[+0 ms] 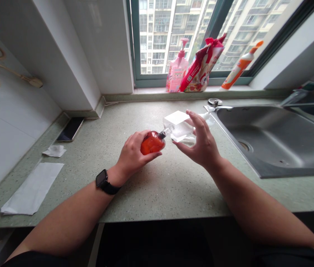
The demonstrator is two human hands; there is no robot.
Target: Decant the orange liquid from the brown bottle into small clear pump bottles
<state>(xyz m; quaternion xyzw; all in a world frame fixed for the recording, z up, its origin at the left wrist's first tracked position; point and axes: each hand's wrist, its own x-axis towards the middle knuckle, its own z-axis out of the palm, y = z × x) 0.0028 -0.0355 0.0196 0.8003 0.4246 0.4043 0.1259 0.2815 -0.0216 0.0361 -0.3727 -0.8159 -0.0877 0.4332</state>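
My left hand [134, 150] is wrapped round a rounded, see-through bottle [151, 144] that looks orange-red. A dark, ridged neck sticks out of it toward the right. In my right hand [201, 142] is a clear bottle [179, 125] with a bright white face, gripped between thumb and fingers. It is tilted, its narrow neck pointing left and down at the orange-red bottle's neck. The two necks meet or nearly meet; whether they touch I cannot tell. Clear, shiny material shows behind and below my right hand, its kind unclear. Both bottles are held above the green speckled counter [173, 193].
A steel sink [274, 141] is on the right. Along the windowsill stand a pink pump bottle [177, 72], a red bag [203, 66] and an orange-and-white bottle [237, 70]. At left lie a phone [70, 129], a crumpled tissue [54, 151] and a white paper sheet [33, 189].
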